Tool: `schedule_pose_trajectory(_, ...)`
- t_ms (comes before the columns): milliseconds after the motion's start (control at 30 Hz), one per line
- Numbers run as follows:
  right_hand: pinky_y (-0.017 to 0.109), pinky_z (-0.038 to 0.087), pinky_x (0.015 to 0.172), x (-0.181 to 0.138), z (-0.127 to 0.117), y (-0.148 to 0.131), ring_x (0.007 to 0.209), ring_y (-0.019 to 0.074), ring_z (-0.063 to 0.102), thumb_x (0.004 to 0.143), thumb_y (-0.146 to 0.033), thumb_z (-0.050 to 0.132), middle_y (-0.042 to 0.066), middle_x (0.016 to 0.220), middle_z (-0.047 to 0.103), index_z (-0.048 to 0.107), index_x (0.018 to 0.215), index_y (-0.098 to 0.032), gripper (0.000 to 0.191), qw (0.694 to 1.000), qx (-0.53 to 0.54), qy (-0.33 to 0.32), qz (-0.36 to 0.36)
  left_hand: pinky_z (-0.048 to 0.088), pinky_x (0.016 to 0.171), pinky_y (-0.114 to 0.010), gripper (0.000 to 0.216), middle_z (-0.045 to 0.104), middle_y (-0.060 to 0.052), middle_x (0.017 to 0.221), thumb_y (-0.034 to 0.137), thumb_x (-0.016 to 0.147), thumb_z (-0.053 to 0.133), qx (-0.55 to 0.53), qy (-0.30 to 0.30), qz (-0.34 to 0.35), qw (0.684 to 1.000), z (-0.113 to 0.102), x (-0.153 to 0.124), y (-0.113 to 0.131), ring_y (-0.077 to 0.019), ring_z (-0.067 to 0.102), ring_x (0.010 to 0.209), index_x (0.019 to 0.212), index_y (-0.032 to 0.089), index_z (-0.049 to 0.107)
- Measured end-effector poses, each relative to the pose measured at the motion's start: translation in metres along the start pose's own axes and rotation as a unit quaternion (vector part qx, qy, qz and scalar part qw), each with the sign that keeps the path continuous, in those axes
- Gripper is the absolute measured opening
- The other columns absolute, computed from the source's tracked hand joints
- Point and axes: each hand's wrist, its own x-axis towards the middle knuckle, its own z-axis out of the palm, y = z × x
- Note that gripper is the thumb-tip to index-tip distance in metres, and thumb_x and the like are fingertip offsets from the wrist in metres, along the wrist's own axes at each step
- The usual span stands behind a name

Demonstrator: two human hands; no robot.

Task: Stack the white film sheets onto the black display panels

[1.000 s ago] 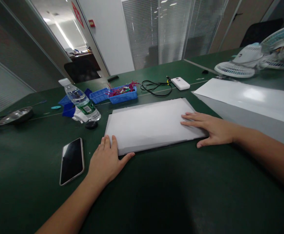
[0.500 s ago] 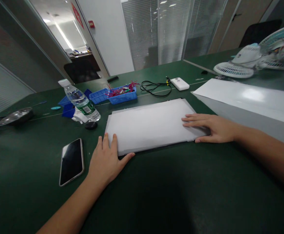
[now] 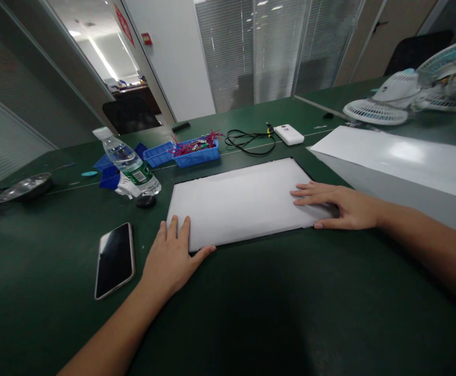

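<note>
A flat white panel (image 3: 239, 201) with a thin dark edge lies on the green table (image 3: 251, 313) in front of me. My left hand (image 3: 170, 258) rests open at its near left corner, fingers flat on the corner and thumb along the front edge. My right hand (image 3: 339, 206) lies open on the near right corner, fingers stretched flat across the white surface. Neither hand grips anything.
A black phone (image 3: 115, 259) lies left of my left hand. Behind it a water bottle (image 3: 128, 163) lies tilted beside blue trays (image 3: 194, 149) with red wires. A black cable (image 3: 249, 140), a white box (image 3: 289, 134), large white sheets (image 3: 400, 156) and a fan (image 3: 416, 89) lie beyond.
The white sheet has shifted slightly and now lines up over the dark panel, hiding its far left edge. My right thumb has drawn in against the near edge.
</note>
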Motion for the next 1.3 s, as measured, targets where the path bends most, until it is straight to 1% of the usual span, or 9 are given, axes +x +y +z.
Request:
schedule_pose_trajectory(200,0.072,0.027,0.132,0.0,0.001,-0.002,0.16,0.0382,0.043,0.093,-0.052,0.081,-0.002,0.169,0.052,0.058,0.162,-0.048,0.073,1.0,0.002,-0.005,0.005,0.028,0.135,-0.06,0.109,0.024,-0.027,0.182,0.084,0.099,0.042,-0.026,0.004,-0.001,1.0,0.006,0.002,-0.002,-0.0501,0.022,0.168,0.175,0.006,0.031)
schedule_pose_trajectory(300,0.071,0.024,0.134,0.0,0.001,-0.001,0.161,0.0382,0.041,0.092,-0.052,0.081,-0.002,0.17,0.052,0.058,0.162,-0.048,0.074,1.0,0.012,-0.01,0.007,0.027,0.135,-0.061,0.11,0.022,-0.028,0.182,0.084,0.099,0.04,-0.039,0.017,0.001,0.999,0.012,0.003,-0.004,-0.0517,0.02,0.168,0.174,0.004,0.032)
schedule_pose_trajectory(433,0.071,0.018,0.135,0.002,0.002,0.0,0.162,0.0402,0.039,0.089,-0.054,0.084,0.0,0.171,0.051,0.059,0.162,-0.045,0.078,0.999,0.03,-0.016,0.01,0.025,0.136,-0.062,0.111,0.022,-0.03,0.181,0.085,0.099,0.036,-0.048,0.039,0.016,0.998,0.02,0.006,-0.008,-0.0504,0.016,0.17,0.172,0.001,0.034)
schedule_pose_trajectory(567,0.071,0.019,0.135,0.002,0.002,0.001,0.162,0.04,0.039,0.089,-0.052,0.084,-0.002,0.172,0.049,0.056,0.164,-0.046,0.08,0.999,0.024,-0.024,0.01,0.024,0.136,-0.061,0.112,0.023,-0.03,0.181,0.085,0.099,0.035,-0.047,0.032,0.023,0.998,0.023,0.008,-0.011,-0.0494,0.019,0.169,0.173,0.001,0.033)
schedule_pose_trajectory(667,0.072,0.02,0.135,0.001,0.002,0.002,0.163,0.04,0.038,0.09,-0.053,0.083,-0.003,0.173,0.048,0.055,0.165,-0.047,0.081,0.999,0.018,-0.028,0.013,0.025,0.136,-0.061,0.112,0.022,-0.028,0.182,0.087,0.098,0.035,-0.049,0.027,0.023,0.998,0.021,0.009,-0.011,-0.0477,0.019,0.17,0.173,0.003,0.033)
schedule_pose_trajectory(833,0.071,0.019,0.135,0.001,0.002,0.002,0.163,0.0386,0.038,0.092,-0.053,0.081,-0.003,0.172,0.048,0.055,0.164,-0.047,0.077,0.999,0.022,-0.028,0.015,0.026,0.136,-0.06,0.113,0.023,-0.027,0.182,0.088,0.097,0.039,-0.045,0.023,0.019,0.999,0.017,0.009,-0.01,-0.047,0.02,0.17,0.174,0.005,0.033)
schedule_pose_trajectory(1033,0.069,0.021,0.136,0.0,0.003,0.003,0.163,0.0374,0.039,0.091,-0.053,0.082,-0.003,0.171,0.05,0.056,0.164,-0.047,0.078,0.999,0.035,-0.014,0.019,0.03,0.133,-0.061,0.104,0.033,-0.023,0.18,0.084,0.097,0.046,-0.056,0.042,0.022,0.997,0.018,0.009,-0.011,-0.0478,0.028,0.167,0.173,0.014,0.04)
schedule_pose_trajectory(1167,0.069,0.019,0.136,-0.001,0.002,0.004,0.163,0.0373,0.039,0.091,-0.053,0.082,-0.004,0.171,0.051,0.059,0.161,-0.048,0.074,0.998,0.051,-0.005,0.035,0.031,0.132,-0.063,0.102,0.037,-0.025,0.176,0.084,0.097,0.048,-0.076,0.052,0.032,0.995,0.019,0.01,-0.013,-0.0478,0.034,0.164,0.17,0.014,0.044)
schedule_pose_trajectory(1300,0.07,0.02,0.136,-0.001,0.001,0.005,0.162,0.0379,0.04,0.09,-0.053,0.083,-0.002,0.17,0.052,0.062,0.16,-0.046,0.073,0.998,0.055,-0.005,0.043,0.033,0.132,-0.061,0.104,0.038,-0.025,0.174,0.085,0.094,0.05,-0.09,0.059,0.029,0.994,0.018,0.011,-0.013,-0.0473,0.036,0.163,0.169,0.013,0.044)
